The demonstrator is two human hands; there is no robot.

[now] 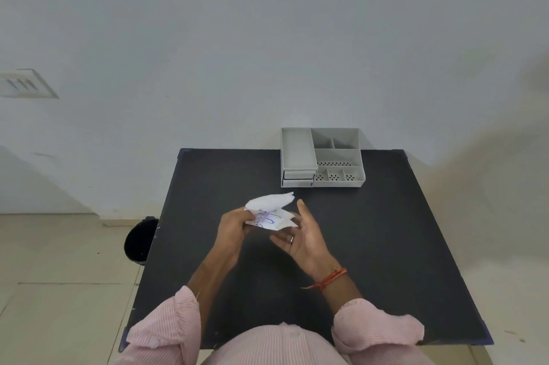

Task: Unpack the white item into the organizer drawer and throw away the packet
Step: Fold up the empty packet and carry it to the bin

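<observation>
Two hands meet above the middle of a black table (386, 246), and the scene reads from the floor on the left to the grey box on the right. Far left, low on the wall, sits a pale vent plate (26, 84). Below it, on the tiled floor just beside the table's left edge, stands a black bin (139, 241), partly hidden by the tabletop.

The left hand (231, 231) is held above the table with its fingers pinched shut on the left end of the packet (271, 220), a white wrapper with blue-purple print. The white item (271, 201) (a soft, pad-like piece) fans upward out of the wrapper's top, its left end also at that pinch; whether it is fully free of the wrapper cannot be told.

The right hand (300, 237) is just beside the packet's right end, palm turned up and toward the left, fingers spread apart and gripping nothing; the thumb points up near the white item's tip. A ring shows on one finger and an orange thread band (329, 280) circles the wrist. Both sleeves are pink-striped and rolled.

At the far right rear of the table stands the grey organizer (338, 156), with open compartments on top and two small drawers (298, 179) at its left front, both pushed in.
</observation>
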